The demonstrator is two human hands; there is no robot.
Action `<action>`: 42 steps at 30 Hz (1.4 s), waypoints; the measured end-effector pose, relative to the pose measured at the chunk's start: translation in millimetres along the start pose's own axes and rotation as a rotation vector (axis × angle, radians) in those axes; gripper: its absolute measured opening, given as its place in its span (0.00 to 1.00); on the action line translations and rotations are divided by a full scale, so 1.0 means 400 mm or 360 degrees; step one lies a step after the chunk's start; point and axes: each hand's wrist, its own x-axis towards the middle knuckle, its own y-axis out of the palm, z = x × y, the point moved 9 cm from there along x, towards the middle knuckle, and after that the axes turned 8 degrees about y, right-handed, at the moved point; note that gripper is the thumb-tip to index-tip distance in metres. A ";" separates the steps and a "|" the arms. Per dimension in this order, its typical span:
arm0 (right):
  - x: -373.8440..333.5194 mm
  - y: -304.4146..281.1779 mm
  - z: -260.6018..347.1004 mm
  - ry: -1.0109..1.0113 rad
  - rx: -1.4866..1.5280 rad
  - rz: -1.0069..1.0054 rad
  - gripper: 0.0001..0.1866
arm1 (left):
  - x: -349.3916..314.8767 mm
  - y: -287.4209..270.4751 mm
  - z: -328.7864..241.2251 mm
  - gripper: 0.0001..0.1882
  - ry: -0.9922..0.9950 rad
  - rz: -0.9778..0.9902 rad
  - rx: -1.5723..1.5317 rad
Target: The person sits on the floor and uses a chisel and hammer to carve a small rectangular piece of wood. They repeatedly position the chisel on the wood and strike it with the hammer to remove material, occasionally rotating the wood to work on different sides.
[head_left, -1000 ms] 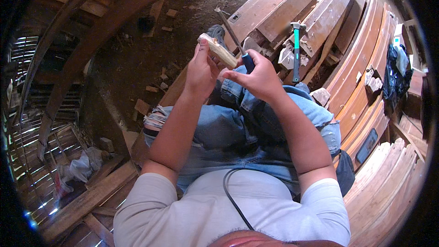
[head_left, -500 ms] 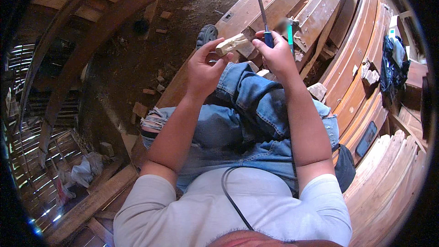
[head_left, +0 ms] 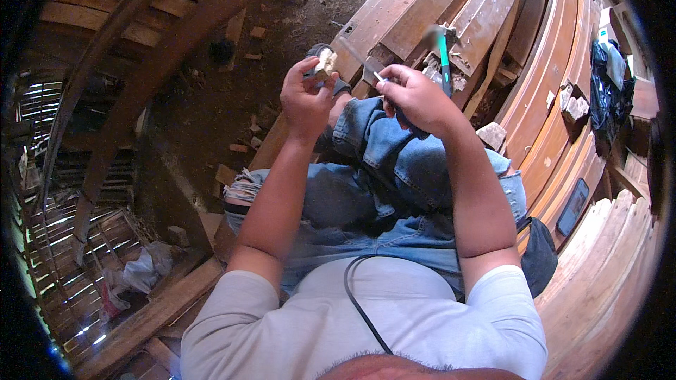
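My left hand [head_left: 307, 95] grips a small, pale block of wood [head_left: 326, 63] between thumb and fingers, above my left knee. Closed round a chisel [head_left: 370, 69] is my right hand [head_left: 420, 97]. The long, thin blade slants up and left toward the wood block and is smeared by motion; most of the blue handle is hidden in my fist. Blade and block look apart. Just beyond my right hand a tool with a green and black handle [head_left: 443, 56] stands among the boards, its top end blurred.
Long wooden boards [head_left: 539, 123] run along my right side, bearing wood scraps [head_left: 491, 136] and a phone [head_left: 572, 207]. A black plastic bag [head_left: 607, 91] lies farther right. Dark ground with wood offcuts is at left, and a plank [head_left: 151, 317] lies at lower left.
My right hand has turned, swinging the chisel blade from upright to leftward, with the handle now under my palm. The wood block has tilted in my left hand, which has moved slightly left.
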 end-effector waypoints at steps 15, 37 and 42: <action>0.036 -0.020 -0.001 -0.0367 -0.0031 -0.0542 0.20 | -0.031 0.027 0.074 0.22 -0.0915 0.0029 -0.1394; 0.049 0.030 0.014 -0.0511 0.0108 -0.0413 0.16 | -0.159 0.147 0.004 0.32 -0.1452 0.0632 -0.1528; 0.016 0.066 0.016 -0.0260 0.0046 -0.0254 0.15 | -0.097 0.086 0.081 0.31 -0.1573 0.0024 -0.2050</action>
